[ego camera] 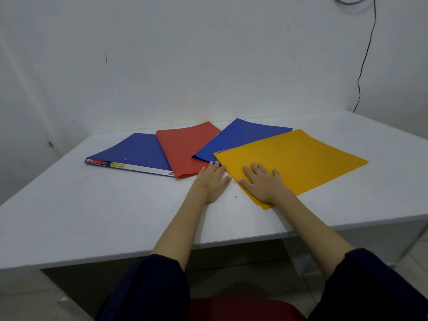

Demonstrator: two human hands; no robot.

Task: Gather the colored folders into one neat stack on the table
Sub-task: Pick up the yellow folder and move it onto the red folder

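Several folders lie fanned out on the white table (92, 216). A blue folder with a labelled spine (132, 154) is at the left, and a red folder (185, 149) overlaps its right side. A second blue folder (240, 137) lies to the right of the red one, partly under a yellow folder (301, 158). My right hand (261, 184) rests flat, fingers spread, on the yellow folder's near left corner. My left hand (213, 181) lies flat on the table between the red and yellow folders, fingertips at the second blue folder's near edge.
A white wall rises just behind the table. A black cable (363, 63) hangs down the wall at the right to the table's back edge. The table's front edge (208, 244) is close to my body, with a red seat (243, 306) below.
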